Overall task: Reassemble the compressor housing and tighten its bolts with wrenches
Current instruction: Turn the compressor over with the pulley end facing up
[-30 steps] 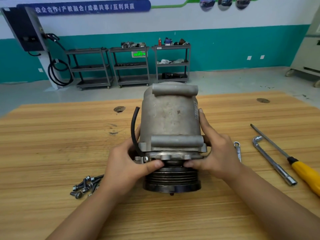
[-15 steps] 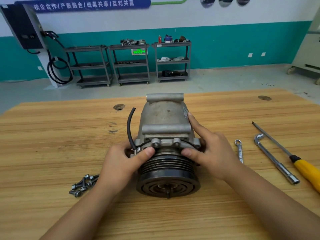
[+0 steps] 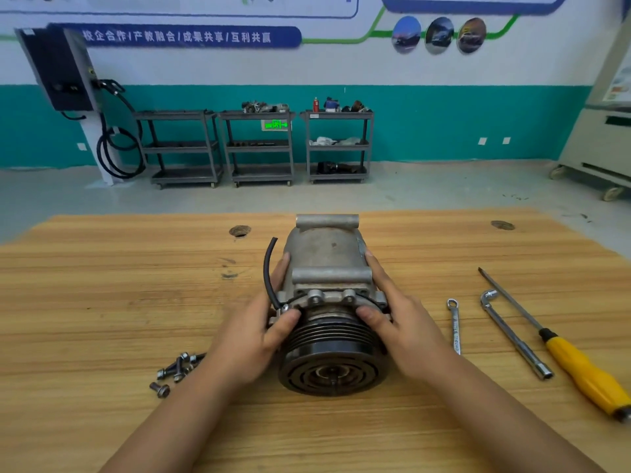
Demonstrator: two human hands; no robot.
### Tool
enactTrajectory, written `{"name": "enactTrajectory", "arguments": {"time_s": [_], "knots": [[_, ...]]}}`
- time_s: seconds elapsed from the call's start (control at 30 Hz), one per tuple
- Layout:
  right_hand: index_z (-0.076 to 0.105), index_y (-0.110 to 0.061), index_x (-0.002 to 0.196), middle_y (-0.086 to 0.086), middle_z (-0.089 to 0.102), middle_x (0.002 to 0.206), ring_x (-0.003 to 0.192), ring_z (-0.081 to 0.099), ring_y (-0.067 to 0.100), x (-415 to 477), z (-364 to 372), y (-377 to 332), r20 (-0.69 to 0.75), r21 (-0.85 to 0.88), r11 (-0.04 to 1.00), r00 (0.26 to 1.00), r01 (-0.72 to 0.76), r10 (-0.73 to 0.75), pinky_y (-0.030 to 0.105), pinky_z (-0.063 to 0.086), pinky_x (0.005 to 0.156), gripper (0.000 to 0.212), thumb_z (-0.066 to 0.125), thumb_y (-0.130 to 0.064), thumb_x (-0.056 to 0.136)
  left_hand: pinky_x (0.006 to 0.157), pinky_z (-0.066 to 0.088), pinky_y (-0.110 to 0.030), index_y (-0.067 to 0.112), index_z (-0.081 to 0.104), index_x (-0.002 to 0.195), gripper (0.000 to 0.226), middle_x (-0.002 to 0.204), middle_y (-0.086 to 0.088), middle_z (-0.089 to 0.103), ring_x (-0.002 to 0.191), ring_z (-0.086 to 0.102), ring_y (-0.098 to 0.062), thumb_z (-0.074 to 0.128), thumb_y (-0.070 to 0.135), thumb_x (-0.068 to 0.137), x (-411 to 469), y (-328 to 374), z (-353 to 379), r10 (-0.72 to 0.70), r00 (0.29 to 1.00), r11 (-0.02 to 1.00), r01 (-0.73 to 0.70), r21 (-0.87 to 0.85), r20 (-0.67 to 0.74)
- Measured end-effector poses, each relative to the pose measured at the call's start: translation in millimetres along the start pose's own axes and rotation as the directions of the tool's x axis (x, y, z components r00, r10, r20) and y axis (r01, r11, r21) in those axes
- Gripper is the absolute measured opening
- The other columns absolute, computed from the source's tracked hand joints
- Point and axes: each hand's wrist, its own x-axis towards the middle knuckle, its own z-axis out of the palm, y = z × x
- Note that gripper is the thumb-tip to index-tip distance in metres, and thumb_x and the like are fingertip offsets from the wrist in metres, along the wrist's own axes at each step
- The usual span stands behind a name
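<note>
A grey metal compressor lies on its side on the wooden table, its black grooved pulley facing me. A black hose sticks up at its left. My left hand holds the compressor's left side, thumb on the flange above the pulley. My right hand holds the right side, thumb on the flange too. Several loose bolts lie on the table to the left of my left forearm. A small ring wrench and an L-shaped socket wrench lie to the right.
A yellow-handled screwdriver lies at the far right, beside the socket wrench. The table has two round holes near its far edge. Grey shelf carts stand by the teal wall beyond the table.
The compressor stood upright on its pulley a second ago; both hands have tipped it away from me so it now lies on its side with the pulley facing me.
</note>
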Motion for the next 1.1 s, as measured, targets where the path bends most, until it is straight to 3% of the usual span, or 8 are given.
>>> {"name": "enactTrajectory", "arguments": {"time_s": [0.17, 0.4, 0.53, 0.67, 0.83, 0.93, 1.03, 1.1], "knots": [[0.011, -0.053, 0.143, -0.020, 0.054, 0.123, 0.112, 0.058, 0.010, -5, 2, -7, -0.038, 0.109, 0.993, 0.998, -0.047, 0.052, 0.042, 0.046, 0.096, 0.081, 0.037, -0.080, 0.070, 0.090, 0.046, -0.035, 0.056, 0.012, 0.139, 0.071, 0.125, 0.008, 0.060, 0.113, 0.057, -0.015, 0.025, 0.074, 0.071, 3, 6, -3, -0.042, 0.999, 0.999, 0.042, 0.027, 0.001], [0.028, -0.045, 0.142, -0.014, 0.054, 0.132, 0.122, 0.049, 0.006, -15, -7, -18, -0.028, 0.216, 0.967, 0.989, -0.134, 0.143, 0.033, 0.041, 0.102, 0.079, 0.040, -0.079, 0.072, 0.086, 0.049, -0.035, 0.048, 0.027, 0.142, 0.075, 0.119, 0.009, 0.063, 0.099, 0.062, -0.012, 0.023, 0.077, 0.073, 6, 24, -12, -0.089, 0.993, 0.994, 0.084, 0.069, 0.072], [0.043, -0.050, 0.130, -0.026, 0.063, 0.113, 0.107, 0.057, -0.005, -24, -10, -30, -0.044, 0.246, 0.962, 0.990, -0.120, 0.135, 0.023, 0.045, 0.090, 0.059, 0.043, -0.072, 0.075, 0.094, 0.045, -0.031, 0.055, 0.042, 0.126, 0.049, 0.117, 0.014, 0.064, 0.110, 0.058, -0.008, 0.031, 0.066, 0.079, 3, 38, -20, -0.101, 0.990, 0.995, 0.101, 0.004, 0.097], [0.058, -0.038, 0.121, -0.020, 0.068, 0.107, 0.107, 0.059, -0.001, -40, -21, -46, -0.047, 0.304, 0.942, 0.986, -0.141, 0.163, 0.025, 0.045, 0.091, 0.063, 0.041, -0.073, 0.072, 0.092, 0.045, -0.023, 0.066, 0.052, 0.100, 0.037, 0.105, 0.024, 0.066, 0.103, 0.059, 0.004, 0.027, 0.080, 0.076, -2, 67, -36, -0.076, 0.977, 0.996, 0.082, -0.019, 0.199], [0.060, -0.045, 0.112, -0.016, 0.070, 0.071, 0.058, 0.064, 0.001, -62, -40, -68, 0.031, 0.189, 0.959, 0.978, -0.210, 0.208, 0.028, 0.048, 0.045, 0.059, 0.035, -0.079, 0.070, 0.086, 0.048, -0.028, 0.030, 0.067, 0.092, 0.060, 0.090, 0.008, 0.072, 0.085, 0.065, -0.001, 0.026, 0.072, 0.078, -16, 86, -42, -0.088, 0.965, 0.993, 0.105, -0.059, 0.248], [0.062, -0.039, 0.109, -0.012, 0.064, 0.056, 0.046, 0.059, 0.004, -68, -43, -77, 0.047, 0.182, 0.958, 0.975, -0.222, 0.217, 0.023, 0.042, 0.036, 0.059, 0.035, -0.076, 0.072, 0.082, 0.047, -0.024, 0.023, 0.068, 0.089, 0.070, 0.088, 0.006, 0.072, 0.083, 0.065, -0.004, 0.024, 0.075, 0.072, -17, 93, -45, -0.148, 0.961, 0.987, 0.160, -0.031, 0.234], [0.068, -0.030, 0.093, -0.008, 0.056, 0.043, 0.035, 0.051, 0.004, -62, -48, -83, 0.061, 0.220, 0.938, 0.963, -0.268, 0.261, 0.020, 0.037, 0.034, 0.056, 0.035, -0.072, 0.075, 0.062, 0.046, -0.026, 0.018, 0.068, 0.080, 0.073, 0.069, 0.001, 0.068, 0.061, 0.063, -0.013, 0.023, 0.075, 0.072, -10, 101, -48, -0.212, 0.941, 0.975, 0.220, -0.005, 0.262], [0.068, -0.027, 0.074, -0.007, 0.051, 0.039, 0.031, 0.046, 0.006, -54, -52, -86, 0.081, 0.231, 0.923, 0.952, -0.306, 0.296, 0.020, 0.036, 0.034, 0.057, 0.036, -0.073, 0.073, 0.041, 0.031, -0.023, 0.020, 0.063, 0.066, 0.068, 0.050, 0.001, 0.051, 0.038, 0.041, -0.015, 0.024, 0.075, 0.074, -2, 103, -51, -0.248, 0.919, 0.965, 0.264, -0.009, 0.306]]}}
